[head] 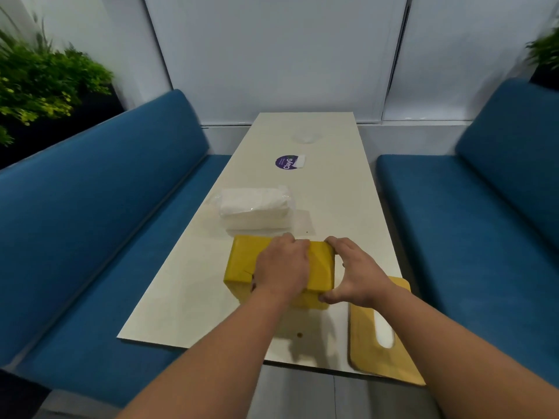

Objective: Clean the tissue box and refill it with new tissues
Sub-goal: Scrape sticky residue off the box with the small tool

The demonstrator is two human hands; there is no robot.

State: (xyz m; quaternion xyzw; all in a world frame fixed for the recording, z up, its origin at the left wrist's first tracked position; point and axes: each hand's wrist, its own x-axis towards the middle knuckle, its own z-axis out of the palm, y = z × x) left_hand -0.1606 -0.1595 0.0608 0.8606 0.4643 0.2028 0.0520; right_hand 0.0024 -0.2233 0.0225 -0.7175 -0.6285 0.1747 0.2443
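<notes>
A yellow tissue box (245, 258) lies on the pale table (187, 297), its closed side up. My left hand (281, 267) lies over its top with the fingers curled over the far edge. My right hand (354, 273) grips the box's right end, fingers at the far corner and thumb at the near one. The box's wooden lid (366, 337), with an oval slot, lies flat at the table's near right corner. A clear plastic pack of white tissues (254, 204) rests just behind the box, on top of a second white stack.
A round purple sticker (284, 162) with a white paper scrap sits farther up the table. Blue benches (90, 225) line both sides, the right one (472, 213) too. Green plants (39, 83) stand behind the left bench.
</notes>
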